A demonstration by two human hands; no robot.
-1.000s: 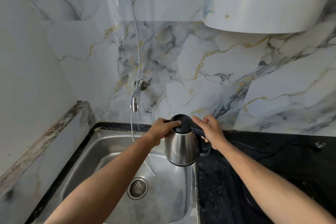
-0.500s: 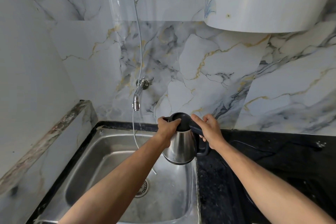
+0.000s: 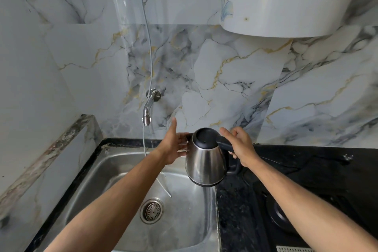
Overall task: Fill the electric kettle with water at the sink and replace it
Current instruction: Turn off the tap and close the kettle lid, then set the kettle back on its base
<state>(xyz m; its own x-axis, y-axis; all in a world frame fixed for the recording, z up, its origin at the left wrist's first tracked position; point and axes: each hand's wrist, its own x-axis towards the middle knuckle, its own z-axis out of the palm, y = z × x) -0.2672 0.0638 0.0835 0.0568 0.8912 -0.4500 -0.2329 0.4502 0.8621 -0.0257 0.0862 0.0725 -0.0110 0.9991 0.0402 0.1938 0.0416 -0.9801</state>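
Steel kettle held in the air over the sink's right edge, right hand wrapped around its black handle, left hand spread flat against its side, tap up-left of the kettle, black counter to its right

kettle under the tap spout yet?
No: the kettle, its lid down, is held by the right hand over the sink edge, well to the right of the tap.

My steel kettle, black lid shut, hangs slightly tilted over the sink's right edge, at four o'clock from the tap.
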